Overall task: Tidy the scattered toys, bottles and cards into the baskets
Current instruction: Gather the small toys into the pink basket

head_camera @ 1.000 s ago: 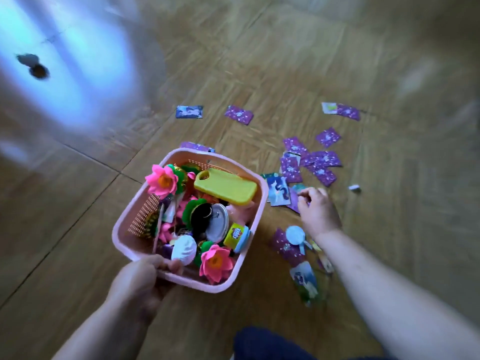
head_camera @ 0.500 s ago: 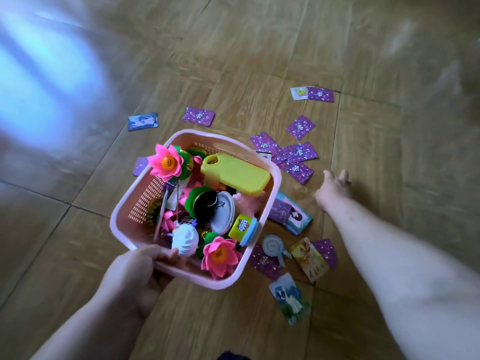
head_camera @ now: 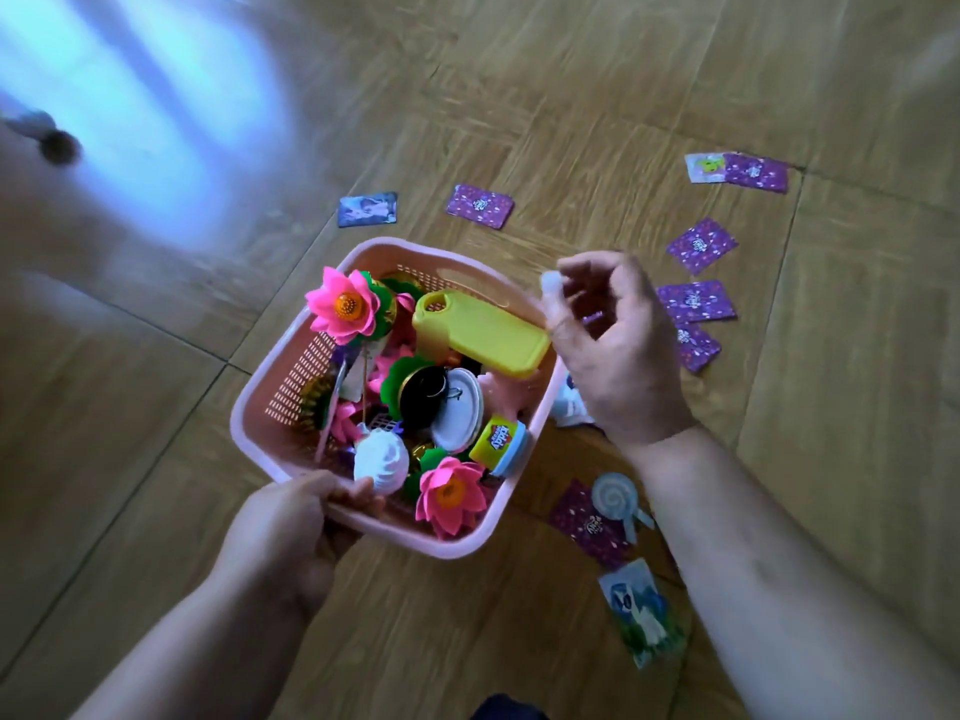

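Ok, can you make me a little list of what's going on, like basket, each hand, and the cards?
basket: pink basket, full of toys, lifted off the wooden floor
on top: yellow toy, two pink flowers
left hand: grips the basket's near rim
right hand: above the basket's far corner, fingers pinching a small white thing, too blurred to name
cards: many on the floor, mostly purple backs up

The square plastic basket [head_camera: 270,402] is pale pink with a fine perforated mesh wall. Inside lie two hot-pink paper lotus flowers [head_camera: 344,305] with orange centres, a lime-yellow flat plastic bottle [head_camera: 480,335] and a yellow-and-blue dough tub [head_camera: 500,445]. Scattered rectangular cards [head_camera: 701,243] show purple backs speckled white on the tan wood-grain floor [head_camera: 519,96].
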The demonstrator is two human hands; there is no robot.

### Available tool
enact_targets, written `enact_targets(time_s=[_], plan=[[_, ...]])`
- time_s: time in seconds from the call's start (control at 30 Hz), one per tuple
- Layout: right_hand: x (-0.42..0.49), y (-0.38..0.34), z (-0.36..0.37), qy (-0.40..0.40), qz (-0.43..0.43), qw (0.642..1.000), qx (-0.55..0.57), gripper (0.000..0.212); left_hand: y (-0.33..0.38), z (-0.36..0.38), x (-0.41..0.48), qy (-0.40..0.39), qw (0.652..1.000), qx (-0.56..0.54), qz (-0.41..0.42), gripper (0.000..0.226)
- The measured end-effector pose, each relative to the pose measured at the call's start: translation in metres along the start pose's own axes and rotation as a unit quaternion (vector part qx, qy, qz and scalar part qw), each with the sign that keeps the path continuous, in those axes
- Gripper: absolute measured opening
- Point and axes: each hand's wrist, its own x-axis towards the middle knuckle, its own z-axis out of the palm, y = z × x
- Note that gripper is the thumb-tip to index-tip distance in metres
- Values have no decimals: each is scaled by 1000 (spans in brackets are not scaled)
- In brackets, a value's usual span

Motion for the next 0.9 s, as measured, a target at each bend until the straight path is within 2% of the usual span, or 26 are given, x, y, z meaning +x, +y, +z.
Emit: enact_targets(time_s=[0.07, 0.13, 0.2, 0.27, 0.37, 0.47, 0.53, 0.63, 0.7, 0.8, 0.9], plan=[[-9, -25, 25, -114, -15, 993, -1, 30, 4, -9, 1, 8, 1000, -14, -2, 21], [-15, -30, 45, -134, -54, 987, -68, 38, 9, -16, 1, 19, 999, -29, -6, 21], [-19, -24, 59, -117, -41, 982, -144, 44, 16, -26, 1, 28, 999, -44, -9, 14], [-23, -21, 69, -140, 37, 971, -192, 53, 26, -35, 2, 40, 998, -54, -12, 14], [-26, -20, 85, -241, 192, 934, -180, 69, 47, -48, 5, 50, 996, -72, -6, 14], [-14, -33, 101, -321, 275, 897, -128, 55, 73, -58, 5, 53, 996, -71, 6, 12], [-1, -43, 114, -350, 283, 887, -103, 46, 90, -63, 4, 59, 996, -63, 13, 18], [21, -68, 135, -380, 295, 875, -50, 43, 119, -69, -5, 72, 995, -61, 15, 27], [33, -85, 145, -396, 310, 864, -8, 29, 137, -73, -13, 84, 995, -50, 28, 34], [45, -107, 154, -392, 290, 873, -11, 23, 162, -82, -17, 93, 995, -9, 38, 38], [58, -126, 164, -371, 262, 891, -16, 25, 186, -95, -17, 75, 995, 58, 22, 23]])
